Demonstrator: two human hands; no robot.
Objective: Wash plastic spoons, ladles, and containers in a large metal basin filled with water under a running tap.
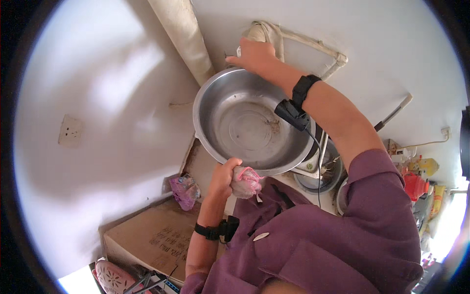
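A large round stainless steel basin (240, 120) is tilted toward me below the wall pipe, with some brown specks of dirt on its inner surface. My left hand (224, 177) is closed at the basin's near rim, thumb on the edge, and a crumpled pale cloth with pink edging (246, 182) is bunched in it. Beyond the far rim, my right hand (257, 55) is closed beside the wrapped pipe (313, 43). What its fingers grip is hidden; a small white part and a dark part show next to them. Each wrist wears a black strap with a device.
A thick covered pipe (183, 39) runs down the wall corner. At the lower left are a cardboard box (152, 235), a purple patterned bag (185, 191) and a pink perforated item (112, 277). Another metal bowl (320, 176) stands right of the basin, near a red container (415, 187).
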